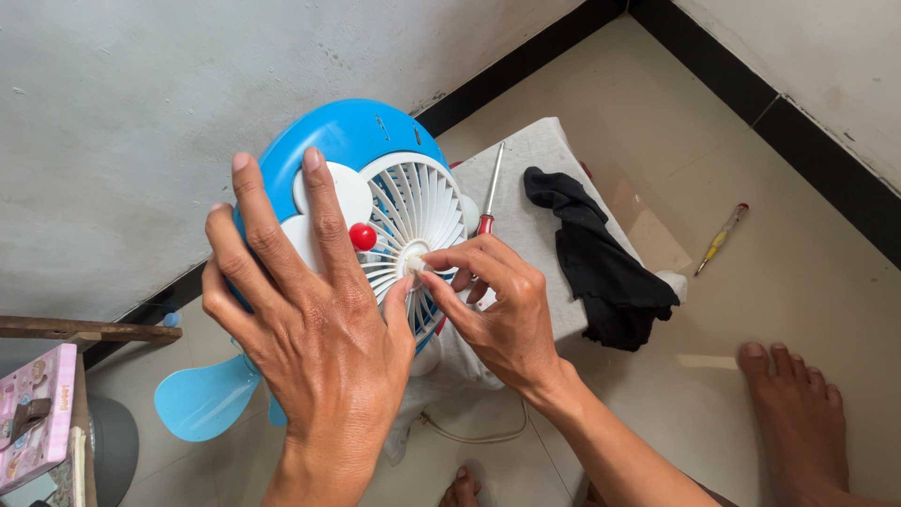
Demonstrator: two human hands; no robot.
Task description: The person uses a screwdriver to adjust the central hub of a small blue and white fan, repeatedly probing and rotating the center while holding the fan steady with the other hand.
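Left hand (310, 319) lay flat with fingers spread over the blue fan (352, 188), pressing its face; its grip was open and closed around nothing. Right hand (497, 305) pinched the white hub (413, 258) at the centre of the white grille (418, 211) between thumb and forefinger. The fan sat tilted on a grey-covered stool (544, 160), against the wall. Just behind the right hand lay a red-handled screwdriver (489, 192). A black cloth (596, 258) rested on the stool beside it. A loose blue blade (202, 399) lay on the floor below the fan. Farther off, a yellow screwdriver (721, 238) lay on the floor.
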